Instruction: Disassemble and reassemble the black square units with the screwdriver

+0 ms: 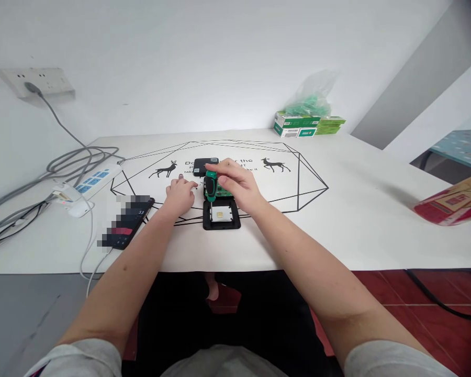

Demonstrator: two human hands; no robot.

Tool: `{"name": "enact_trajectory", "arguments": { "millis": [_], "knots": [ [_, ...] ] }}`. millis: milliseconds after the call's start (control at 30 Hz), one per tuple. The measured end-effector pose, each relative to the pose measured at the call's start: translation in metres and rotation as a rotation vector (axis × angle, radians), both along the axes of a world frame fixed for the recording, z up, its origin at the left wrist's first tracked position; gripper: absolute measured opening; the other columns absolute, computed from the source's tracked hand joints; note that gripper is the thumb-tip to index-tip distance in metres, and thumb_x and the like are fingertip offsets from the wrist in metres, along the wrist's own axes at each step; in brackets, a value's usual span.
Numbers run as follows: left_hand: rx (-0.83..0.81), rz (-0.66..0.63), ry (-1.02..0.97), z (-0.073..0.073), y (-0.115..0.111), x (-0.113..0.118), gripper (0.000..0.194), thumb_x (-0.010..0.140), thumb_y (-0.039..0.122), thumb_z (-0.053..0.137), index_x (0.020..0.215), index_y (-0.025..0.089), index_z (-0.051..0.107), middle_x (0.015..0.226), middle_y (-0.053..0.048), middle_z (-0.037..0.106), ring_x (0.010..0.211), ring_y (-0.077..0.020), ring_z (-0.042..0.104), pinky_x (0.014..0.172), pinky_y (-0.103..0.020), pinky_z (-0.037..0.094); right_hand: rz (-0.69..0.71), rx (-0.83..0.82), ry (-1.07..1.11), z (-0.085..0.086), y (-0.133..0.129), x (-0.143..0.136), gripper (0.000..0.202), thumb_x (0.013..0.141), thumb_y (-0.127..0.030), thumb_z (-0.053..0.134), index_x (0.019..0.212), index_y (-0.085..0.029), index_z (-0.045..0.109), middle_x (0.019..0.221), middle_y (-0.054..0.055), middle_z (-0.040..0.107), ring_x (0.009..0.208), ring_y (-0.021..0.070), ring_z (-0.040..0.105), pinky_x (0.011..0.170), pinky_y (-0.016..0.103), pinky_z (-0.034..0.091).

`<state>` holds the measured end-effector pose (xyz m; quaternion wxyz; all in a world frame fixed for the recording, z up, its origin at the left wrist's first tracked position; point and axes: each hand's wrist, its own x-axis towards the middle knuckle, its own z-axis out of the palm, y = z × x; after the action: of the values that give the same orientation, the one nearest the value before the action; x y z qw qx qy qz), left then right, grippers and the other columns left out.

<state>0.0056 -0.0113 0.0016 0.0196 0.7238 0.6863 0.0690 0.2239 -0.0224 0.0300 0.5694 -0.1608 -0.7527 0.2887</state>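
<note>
My right hand (239, 186) grips a green and black screwdriver (211, 184), held upright with its shaft pointing down. Its tip meets the left part of a square black casing (222, 228), which has a white panel with a gold contact patch inside. Just behind the casing lies a green circuit board (223, 191), partly covered by the hand. A black cover (206, 164) with small labels sits farther back. My left hand (181, 196) rests on the table to the left, fingers apart, beside a few tiny dark pieces too small to make out.
A phone (131, 222) lies left of my left forearm. Behind it are a power strip (96, 183) and coiled grey cables (90, 152). Green and white boxes (298, 123) with a plastic bag stand at the back. A red and tan package (455, 199) sits at the right.
</note>
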Motion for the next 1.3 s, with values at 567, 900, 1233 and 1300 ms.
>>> {"name": "enact_trajectory", "arguments": {
  "millis": [567,900,1233,1300],
  "knots": [
    [0.009,-0.017,-0.049,-0.01,0.006,-0.005,0.044,0.102,0.028,0.052,0.14,0.033,0.074,0.16,-0.012,0.059,0.152,-0.0413,0.04,0.119,-0.062,0.043,0.056,-0.29,0.132,-0.003,-0.007,-0.012,0.048,0.085,-0.058,0.089,0.101,-0.028,0.057,0.131,0.008,0.078,0.089,0.0176,0.073,0.08,0.039,0.062],
    [0.016,-0.014,-0.038,-0.008,0.004,-0.003,0.04,0.102,0.027,0.052,0.135,0.03,0.075,0.162,-0.015,0.057,0.154,-0.0426,0.04,0.119,-0.064,0.042,0.024,-0.022,0.019,0.0,-0.003,-0.004,0.032,0.103,-0.057,0.07,0.121,-0.033,0.082,0.114,0.005,0.077,0.102,0.0214,0.067,0.086,0.041,0.056],
    [0.023,-0.017,-0.028,-0.008,0.004,-0.002,0.037,0.102,0.027,0.052,0.131,0.029,0.075,0.161,-0.015,0.058,0.151,-0.0423,0.043,0.117,-0.063,0.044,-0.033,-0.043,0.011,-0.005,0.002,-0.003,0.027,0.105,-0.041,0.065,0.124,-0.036,0.082,0.101,0.003,0.067,0.09,0.0201,0.062,0.089,0.045,0.058],
    [0.026,-0.015,-0.026,-0.007,0.004,-0.002,0.036,0.102,0.027,0.053,0.13,0.029,0.075,0.16,-0.015,0.058,0.15,-0.0428,0.044,0.116,-0.063,0.044,-0.058,-0.047,0.016,-0.005,0.002,-0.006,0.023,0.1,-0.043,0.072,0.12,-0.033,0.08,0.104,0.003,0.067,0.089,0.0194,0.061,0.087,0.044,0.059]
  ]
}}
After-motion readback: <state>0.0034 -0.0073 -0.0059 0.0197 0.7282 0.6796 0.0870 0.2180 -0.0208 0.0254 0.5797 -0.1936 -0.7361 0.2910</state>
